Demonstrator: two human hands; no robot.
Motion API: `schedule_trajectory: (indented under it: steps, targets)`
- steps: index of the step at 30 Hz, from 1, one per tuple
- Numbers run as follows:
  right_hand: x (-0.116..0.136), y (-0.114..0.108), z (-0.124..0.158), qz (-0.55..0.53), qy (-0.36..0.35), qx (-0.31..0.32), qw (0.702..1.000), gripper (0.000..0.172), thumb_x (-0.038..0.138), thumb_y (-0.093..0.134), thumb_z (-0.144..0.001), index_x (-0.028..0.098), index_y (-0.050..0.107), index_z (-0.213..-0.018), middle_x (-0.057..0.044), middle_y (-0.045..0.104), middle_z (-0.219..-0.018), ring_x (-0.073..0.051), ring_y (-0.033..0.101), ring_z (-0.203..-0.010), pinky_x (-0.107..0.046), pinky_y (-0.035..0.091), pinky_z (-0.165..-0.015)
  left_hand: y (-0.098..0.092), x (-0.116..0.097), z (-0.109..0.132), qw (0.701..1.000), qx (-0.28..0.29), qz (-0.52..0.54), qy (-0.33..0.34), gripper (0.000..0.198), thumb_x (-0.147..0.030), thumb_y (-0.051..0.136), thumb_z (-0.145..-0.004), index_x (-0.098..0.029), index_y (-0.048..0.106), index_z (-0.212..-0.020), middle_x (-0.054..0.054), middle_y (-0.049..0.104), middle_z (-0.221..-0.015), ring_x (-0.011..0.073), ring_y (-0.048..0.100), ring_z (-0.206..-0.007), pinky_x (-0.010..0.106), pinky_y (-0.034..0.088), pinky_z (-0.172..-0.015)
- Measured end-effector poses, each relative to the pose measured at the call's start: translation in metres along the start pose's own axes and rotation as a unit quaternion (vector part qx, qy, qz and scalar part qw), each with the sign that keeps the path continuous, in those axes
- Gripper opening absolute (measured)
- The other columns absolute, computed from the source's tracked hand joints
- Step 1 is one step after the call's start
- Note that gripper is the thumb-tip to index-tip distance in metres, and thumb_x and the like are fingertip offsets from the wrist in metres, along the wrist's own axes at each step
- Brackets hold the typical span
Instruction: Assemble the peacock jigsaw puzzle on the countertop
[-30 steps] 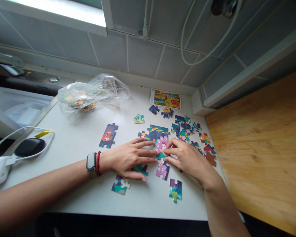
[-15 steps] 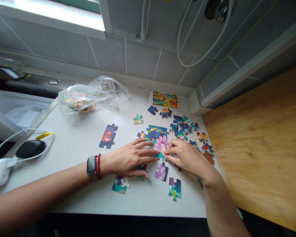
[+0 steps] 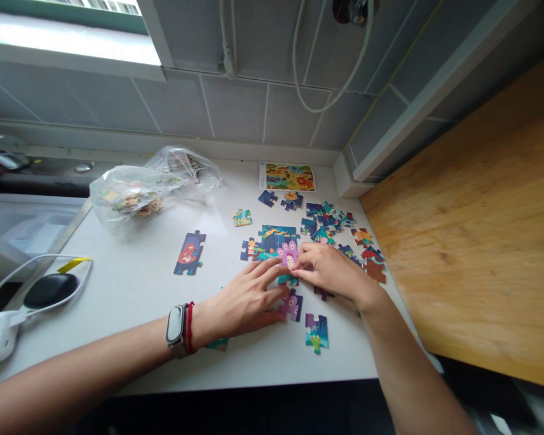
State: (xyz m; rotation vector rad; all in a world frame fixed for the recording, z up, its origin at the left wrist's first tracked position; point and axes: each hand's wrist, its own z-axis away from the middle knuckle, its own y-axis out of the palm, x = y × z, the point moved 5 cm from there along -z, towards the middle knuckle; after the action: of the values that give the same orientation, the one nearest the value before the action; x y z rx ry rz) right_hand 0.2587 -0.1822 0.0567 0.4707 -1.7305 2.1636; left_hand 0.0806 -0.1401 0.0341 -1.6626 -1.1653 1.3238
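Observation:
My left hand (image 3: 247,299) lies spread on the white counter, its fingertips over a purple monster puzzle piece (image 3: 292,306). My right hand (image 3: 329,270) presses its fingertips against a joined group of jungle puzzle pieces (image 3: 277,240), at a pink-purple monster (image 3: 288,254). A small teal piece (image 3: 288,280) lies just below those fingertips. Loose pieces lie around, including a tall navy piece with a red creature (image 3: 189,252) and a green-purple piece (image 3: 316,333). A teal piece (image 3: 217,344) shows beneath my left wrist. Further pieces (image 3: 326,220) are heaped above my right hand.
A jungle picture card (image 3: 287,177) lies by the wall. A clear plastic bag of pieces (image 3: 136,198) sits back left. A white device with a black pad (image 3: 49,290) and a plastic box (image 3: 22,229) are at left. A wooden board (image 3: 457,241) borders the counter at right.
The scene has shifted left and up in view. My left hand has slid rightward over the purple monster piece, and my forearm now covers the white-and-teal piece near the front.

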Motion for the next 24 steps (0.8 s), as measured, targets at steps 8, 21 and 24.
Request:
schedule_trajectory:
  steps: [8, 21, 24]
  targets:
    - [-0.001, -0.003, 0.001, -0.004, -0.023, -0.002, 1.000, 0.014, 0.027, 0.071, -0.099, 0.023, 0.084, -0.096, -0.005, 0.075, -0.099, -0.020, 0.070, -0.090, -0.033, 0.051, -0.083, -0.019, 0.012, 0.015, 0.997, -0.048, 0.022, -0.064, 0.036, -0.039, 0.081, -0.089, -0.026, 0.069, -0.120, 0.010, 0.061, -0.148, 0.0374, 0.049, -0.146, 0.058, 0.049, -0.113]
    - [0.006, -0.006, -0.003, -0.112, -0.086, -0.143, 0.980, 0.056, 0.033, 0.083, -0.089, 0.028, 0.065, -0.142, -0.009, 0.069, -0.137, -0.028, 0.066, -0.127, -0.042, 0.056, -0.108, -0.059, 0.057, -0.008, 0.988, -0.127, -0.030, -0.083, 0.033, -0.038, 0.082, -0.090, -0.024, 0.069, -0.117, 0.008, 0.073, -0.128, 0.0296, 0.065, -0.125, 0.050, 0.056, -0.106]
    - [0.002, -0.003, -0.005, -0.096, -0.089, -0.142, 0.981, 0.053, 0.034, 0.086, -0.086, 0.027, 0.068, -0.135, -0.008, 0.071, -0.131, -0.028, 0.068, -0.124, -0.042, 0.056, -0.106, -0.053, 0.060, -0.006, 0.989, -0.128, -0.024, -0.076, 0.034, -0.037, 0.082, -0.089, -0.023, 0.069, -0.118, 0.008, 0.073, -0.128, 0.0294, 0.065, -0.125, 0.050, 0.056, -0.106]
